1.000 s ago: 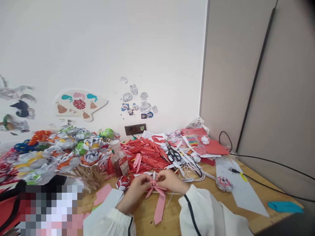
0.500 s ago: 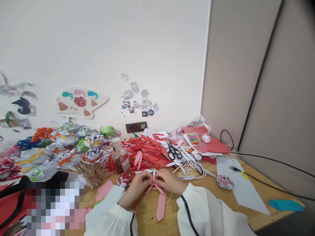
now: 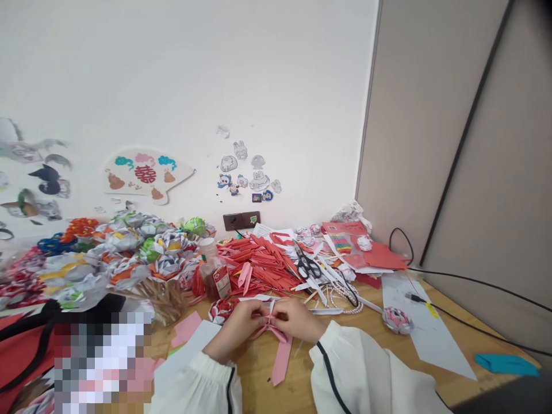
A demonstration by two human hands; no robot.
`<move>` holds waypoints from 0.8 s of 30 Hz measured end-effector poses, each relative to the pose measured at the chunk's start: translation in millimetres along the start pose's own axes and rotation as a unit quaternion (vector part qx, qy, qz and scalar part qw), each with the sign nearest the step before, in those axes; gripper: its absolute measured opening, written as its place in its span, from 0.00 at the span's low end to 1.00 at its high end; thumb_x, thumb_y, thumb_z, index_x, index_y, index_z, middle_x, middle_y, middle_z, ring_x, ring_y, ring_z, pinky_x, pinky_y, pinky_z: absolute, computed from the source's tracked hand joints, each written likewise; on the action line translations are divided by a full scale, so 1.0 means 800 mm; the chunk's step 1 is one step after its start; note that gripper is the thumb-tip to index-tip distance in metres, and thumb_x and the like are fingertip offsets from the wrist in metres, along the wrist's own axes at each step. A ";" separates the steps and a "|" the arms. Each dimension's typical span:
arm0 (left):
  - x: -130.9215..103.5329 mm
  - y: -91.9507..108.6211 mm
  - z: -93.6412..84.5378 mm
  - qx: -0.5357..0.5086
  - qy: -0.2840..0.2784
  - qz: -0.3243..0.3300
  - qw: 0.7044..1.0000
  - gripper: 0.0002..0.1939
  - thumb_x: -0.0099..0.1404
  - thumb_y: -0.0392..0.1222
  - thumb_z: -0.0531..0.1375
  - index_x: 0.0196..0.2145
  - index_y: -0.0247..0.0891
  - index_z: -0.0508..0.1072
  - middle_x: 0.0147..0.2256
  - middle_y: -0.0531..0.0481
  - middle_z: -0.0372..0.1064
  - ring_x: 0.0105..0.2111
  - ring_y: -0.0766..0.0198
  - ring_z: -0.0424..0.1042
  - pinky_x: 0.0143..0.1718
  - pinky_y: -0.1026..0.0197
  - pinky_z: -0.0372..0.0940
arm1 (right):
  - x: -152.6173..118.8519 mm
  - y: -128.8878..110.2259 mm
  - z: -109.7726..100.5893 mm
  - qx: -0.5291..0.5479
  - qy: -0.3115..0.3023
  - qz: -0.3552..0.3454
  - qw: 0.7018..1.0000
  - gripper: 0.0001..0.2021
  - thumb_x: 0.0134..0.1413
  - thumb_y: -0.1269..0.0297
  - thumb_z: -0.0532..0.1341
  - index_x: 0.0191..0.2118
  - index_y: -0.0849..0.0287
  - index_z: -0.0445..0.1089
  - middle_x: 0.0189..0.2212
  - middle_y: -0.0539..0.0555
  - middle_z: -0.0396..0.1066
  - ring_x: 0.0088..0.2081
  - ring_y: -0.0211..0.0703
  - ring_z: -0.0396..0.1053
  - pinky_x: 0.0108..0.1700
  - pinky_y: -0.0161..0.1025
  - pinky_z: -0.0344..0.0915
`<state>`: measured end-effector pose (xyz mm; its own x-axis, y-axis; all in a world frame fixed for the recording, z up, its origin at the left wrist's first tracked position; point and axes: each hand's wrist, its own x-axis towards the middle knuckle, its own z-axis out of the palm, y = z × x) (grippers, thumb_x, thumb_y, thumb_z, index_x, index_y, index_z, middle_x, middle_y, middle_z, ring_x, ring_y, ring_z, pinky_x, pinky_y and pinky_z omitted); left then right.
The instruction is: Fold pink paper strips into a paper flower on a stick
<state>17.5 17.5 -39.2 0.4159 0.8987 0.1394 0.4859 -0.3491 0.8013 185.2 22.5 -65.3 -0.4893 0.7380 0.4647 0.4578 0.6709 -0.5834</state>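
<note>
Between my fingertips is a small bundle of folded pink paper strips (image 3: 276,332), with several ends fanning downward. My left hand (image 3: 242,328) pinches it from the left and my right hand (image 3: 299,319) from the right. One flat pink strip with a pointed end (image 3: 282,363) lies on the table just below. A red and white paper flower (image 3: 221,311) sits beside my left hand. Behind my hands spreads a heap of folded red paper strips (image 3: 263,261). My fingers hide part of the bundle's centre.
Black-handled scissors (image 3: 307,263) lie on the heap's right side, near a pearl string (image 3: 345,302). A glue bottle (image 3: 211,270) stands behind my left hand. Many paper flowers (image 3: 125,247) crowd the left. A cable (image 3: 470,319) crosses a white sheet (image 3: 440,345) at right.
The view has shifted slightly, so the scene sits a little further right. Both hands keep their pinch on the pink bundle, whose lower folds have changed shape slightly.
</note>
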 end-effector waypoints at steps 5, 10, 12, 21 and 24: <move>0.003 0.004 -0.009 0.048 0.007 0.041 0.998 0.06 0.51 0.39 0.58 0.20 0.35 0.70 0.24 0.50 0.69 0.26 0.64 0.64 0.29 0.65 0.57 | 0.000 0.002 0.011 0.009 0.023 0.036 0.999 0.06 0.47 0.70 0.59 0.22 0.60 0.66 0.20 0.46 0.63 0.24 0.34 0.58 0.26 0.29 0.50; 0.002 0.008 -0.009 0.082 0.013 0.056 0.995 0.04 0.51 0.35 0.56 0.24 0.36 0.71 0.26 0.49 0.70 0.27 0.63 0.65 0.31 0.64 0.57 | 0.001 -0.003 0.012 0.004 0.041 0.048 0.998 0.06 0.43 0.74 0.59 0.20 0.61 0.64 0.19 0.45 0.59 0.24 0.34 0.57 0.25 0.29 0.49; 0.001 0.008 -0.009 0.087 0.011 0.064 0.994 0.03 0.52 0.36 0.56 0.24 0.36 0.70 0.26 0.49 0.70 0.28 0.63 0.65 0.31 0.64 0.58 | 0.001 -0.004 0.012 0.005 0.043 0.051 0.998 0.07 0.44 0.73 0.59 0.20 0.61 0.64 0.19 0.45 0.59 0.24 0.34 0.57 0.25 0.29 0.48; 0.001 0.001 -0.005 0.131 0.003 0.102 0.986 0.07 0.57 0.40 0.54 0.23 0.37 0.67 0.26 0.51 0.67 0.27 0.64 0.62 0.30 0.64 0.57 | 0.003 -0.003 0.011 -0.009 0.027 0.048 0.998 0.07 0.44 0.72 0.58 0.20 0.61 0.64 0.19 0.45 0.61 0.24 0.34 0.58 0.26 0.29 0.50; 0.001 0.005 -0.001 0.180 0.011 0.101 0.978 0.06 0.58 0.39 0.53 0.26 0.37 0.67 0.28 0.49 0.67 0.28 0.62 0.63 0.32 0.61 0.57 | 0.003 -0.003 0.011 -0.030 0.033 0.056 0.997 0.06 0.41 0.74 0.58 0.19 0.61 0.63 0.18 0.45 0.60 0.23 0.34 0.56 0.25 0.29 0.48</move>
<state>19.1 17.4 -35.2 0.5166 0.8056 0.2901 0.6364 -0.5879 0.4994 176.0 22.1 -68.8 -0.3839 0.8104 0.4425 0.5513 0.5856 -0.5942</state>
